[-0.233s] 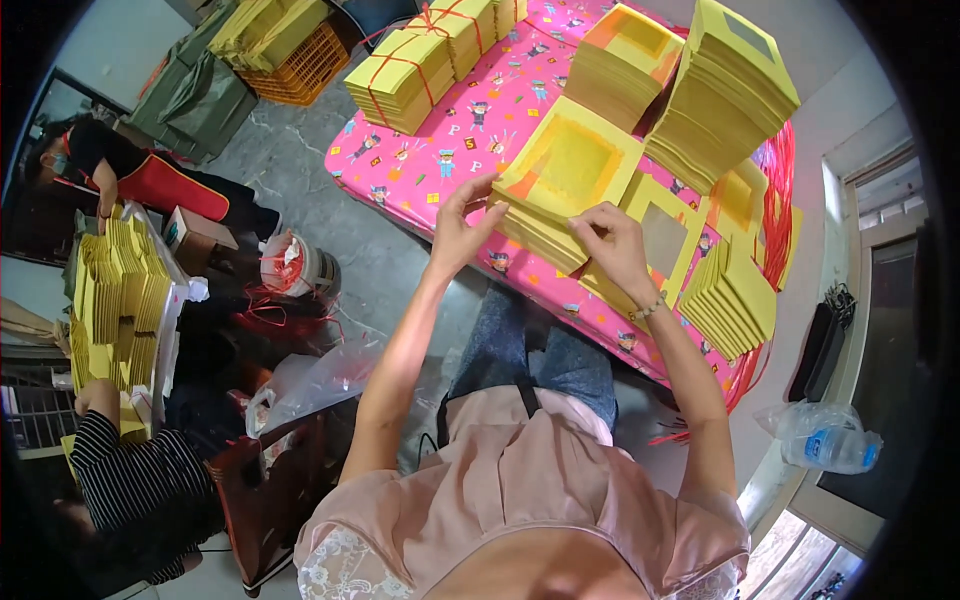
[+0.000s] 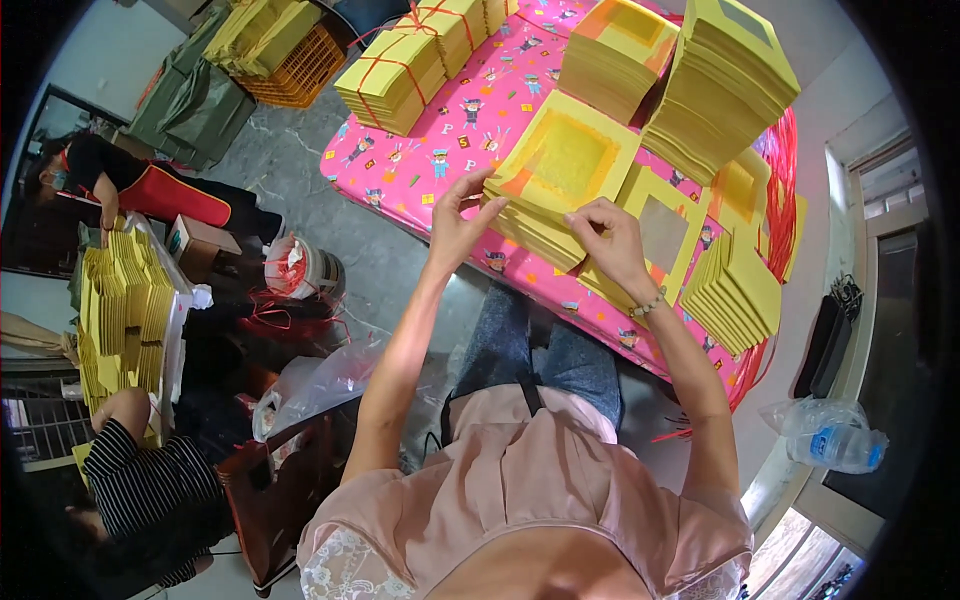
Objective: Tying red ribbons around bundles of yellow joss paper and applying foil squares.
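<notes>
A stack of yellow paper sheets [image 2: 530, 225] lies near the front edge of the table, its top sheet [image 2: 562, 155] marked with an orange-bordered square. My left hand [image 2: 462, 225] curls round the left corner, thumb and forefinger at the sheet's edge. At the near edge, my right hand [image 2: 612, 242] pinches the upper sheets between thumb and bent fingers. How many sheets each hand grips cannot be made out. Under my right wrist, to the right, lies a yellow sheet with a grey square [image 2: 662, 228].
Taller yellow stacks [image 2: 720, 90] stand at the back right, with fanned yellow bundles [image 2: 732, 295] nearer. Red-tied bundles [image 2: 392, 80] sit back left on the pink patterned cloth [image 2: 465, 150]. Two people work at yellow piles [image 2: 125, 300] on the left. A bucket [image 2: 305, 268] stands on the floor.
The view has shifted slightly. Both hands keep almost the same place at the stack's near edge; no clear lift or release shows.
</notes>
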`<state>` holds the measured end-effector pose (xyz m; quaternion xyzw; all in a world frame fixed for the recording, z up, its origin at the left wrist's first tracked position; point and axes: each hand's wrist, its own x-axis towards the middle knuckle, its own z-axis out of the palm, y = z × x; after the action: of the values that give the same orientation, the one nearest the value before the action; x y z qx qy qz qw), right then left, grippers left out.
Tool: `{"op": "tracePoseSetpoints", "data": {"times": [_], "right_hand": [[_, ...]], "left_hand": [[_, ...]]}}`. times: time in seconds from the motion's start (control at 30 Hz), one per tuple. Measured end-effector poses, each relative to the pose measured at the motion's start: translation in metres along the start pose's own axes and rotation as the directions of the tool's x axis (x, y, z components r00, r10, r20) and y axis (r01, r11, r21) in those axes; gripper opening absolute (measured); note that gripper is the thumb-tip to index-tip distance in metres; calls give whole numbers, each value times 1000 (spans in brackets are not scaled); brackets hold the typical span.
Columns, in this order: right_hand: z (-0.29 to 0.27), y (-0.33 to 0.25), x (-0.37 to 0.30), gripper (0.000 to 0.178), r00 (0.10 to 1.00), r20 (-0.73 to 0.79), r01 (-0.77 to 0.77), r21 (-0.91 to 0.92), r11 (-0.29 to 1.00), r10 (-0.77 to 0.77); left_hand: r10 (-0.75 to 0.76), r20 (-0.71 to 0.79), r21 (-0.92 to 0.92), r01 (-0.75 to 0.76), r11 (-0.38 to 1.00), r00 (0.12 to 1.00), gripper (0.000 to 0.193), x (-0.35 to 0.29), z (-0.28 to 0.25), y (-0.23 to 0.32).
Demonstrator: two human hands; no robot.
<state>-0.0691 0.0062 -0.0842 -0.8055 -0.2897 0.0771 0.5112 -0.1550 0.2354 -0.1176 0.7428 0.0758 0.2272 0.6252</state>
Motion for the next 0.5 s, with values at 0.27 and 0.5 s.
{"op": "tracePoseSetpoints", "data": {"times": [0.27,0.5], "right_hand": [[2,0,0,20,999,-28,-30,15,999,31],[3,0,-1,20,998,-51,-38,31,999,39]], "left_hand": [[-22,-28,23,23,999,999,39,1,1,0],[-23,-24,28,24,999,999,38,0,0,0]]}}
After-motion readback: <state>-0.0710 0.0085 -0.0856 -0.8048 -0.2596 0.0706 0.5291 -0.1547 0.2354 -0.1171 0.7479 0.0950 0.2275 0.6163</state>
